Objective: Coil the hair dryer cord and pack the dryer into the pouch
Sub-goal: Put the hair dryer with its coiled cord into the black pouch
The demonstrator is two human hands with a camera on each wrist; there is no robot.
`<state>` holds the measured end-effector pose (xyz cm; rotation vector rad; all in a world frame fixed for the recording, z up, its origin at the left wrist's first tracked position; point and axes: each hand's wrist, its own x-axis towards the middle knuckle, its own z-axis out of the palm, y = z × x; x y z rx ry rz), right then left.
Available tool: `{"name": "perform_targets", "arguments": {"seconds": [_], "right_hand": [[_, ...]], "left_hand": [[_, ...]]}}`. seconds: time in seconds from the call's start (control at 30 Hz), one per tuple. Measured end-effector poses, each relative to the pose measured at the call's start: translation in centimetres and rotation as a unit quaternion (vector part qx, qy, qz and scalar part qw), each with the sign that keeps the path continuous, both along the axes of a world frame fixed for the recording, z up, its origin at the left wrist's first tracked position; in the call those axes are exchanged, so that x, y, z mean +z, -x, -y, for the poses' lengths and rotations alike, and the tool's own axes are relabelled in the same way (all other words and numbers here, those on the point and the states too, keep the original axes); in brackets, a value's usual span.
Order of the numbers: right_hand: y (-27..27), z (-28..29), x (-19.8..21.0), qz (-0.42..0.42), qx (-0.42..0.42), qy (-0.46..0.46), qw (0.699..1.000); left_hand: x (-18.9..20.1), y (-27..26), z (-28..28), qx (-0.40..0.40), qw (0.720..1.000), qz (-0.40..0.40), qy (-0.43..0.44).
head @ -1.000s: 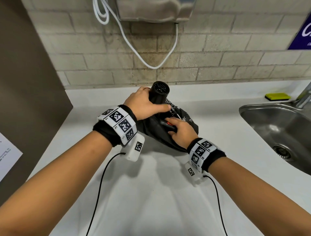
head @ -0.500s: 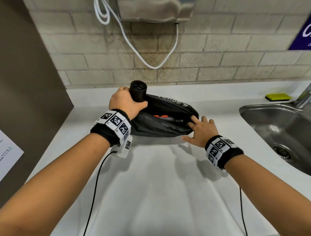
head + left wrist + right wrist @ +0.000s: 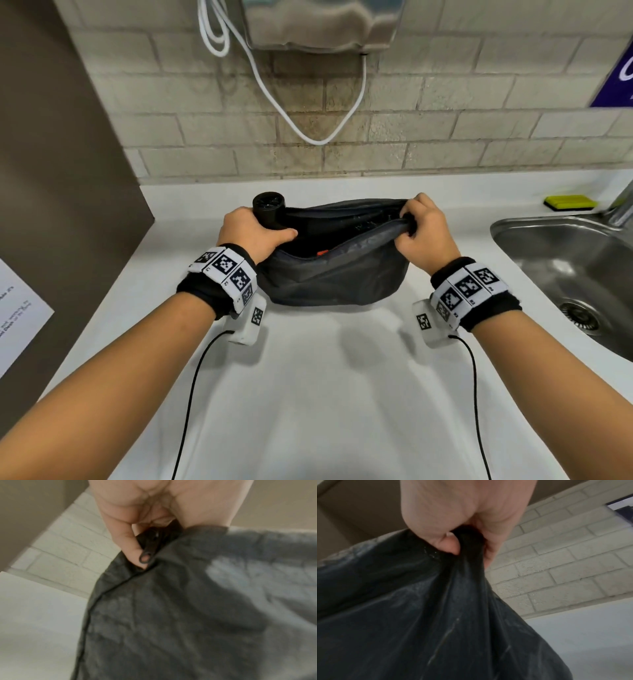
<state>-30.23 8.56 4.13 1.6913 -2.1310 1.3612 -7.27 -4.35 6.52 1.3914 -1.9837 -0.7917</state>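
A dark grey pouch [image 3: 337,274] stands on the white counter [image 3: 325,377] with its zipped mouth pulled wide. The black hair dryer [image 3: 269,207] pokes barrel-up out of the mouth's left end, and my left hand [image 3: 255,233] grips that barrel. In the left wrist view the zipper pull [image 3: 145,558] lies against a finger above the pouch fabric [image 3: 188,615]. My right hand [image 3: 419,228] pinches the bunched right end of the pouch rim [image 3: 467,550]. An orange part [image 3: 322,253] shows inside; the cord is hidden.
A steel sink [image 3: 565,274] lies at the right with a yellow-green sponge [image 3: 570,202] behind it. A white cable [image 3: 308,120] hangs from a metal wall unit [image 3: 322,24]. A brown panel [image 3: 51,171] bounds the left side, with a paper sheet [image 3: 17,325].
My right hand went from lying flat by the pouch's right end to pinching its rim and pulling it up and right. The pouch now stands taller, mouth stretched; the left hand keeps the dryer.
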Motion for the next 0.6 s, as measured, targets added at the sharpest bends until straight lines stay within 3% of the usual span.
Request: {"name": "perform_targets", "arguments": {"seconds": [0.2, 0.43, 0.6], "right_hand": [[1.0, -0.2, 0.3, 0.064, -0.048, -0.017, 0.997], [1.9, -1.0, -0.2, -0.022, -0.074, -0.13, 0.989], [2.5, -1.1, 0.2, -0.016, -0.101, -0.112, 0.988]], "left_hand": [[-1.2, 0.1, 0.3, -0.032, 0.999, 0.014, -0.009], [0.7, -0.6, 1.1, -0.155, 0.98, 0.125, -0.007], [3.1, -1.1, 1.5, -0.206, 0.972, 0.115, -0.015]]}}
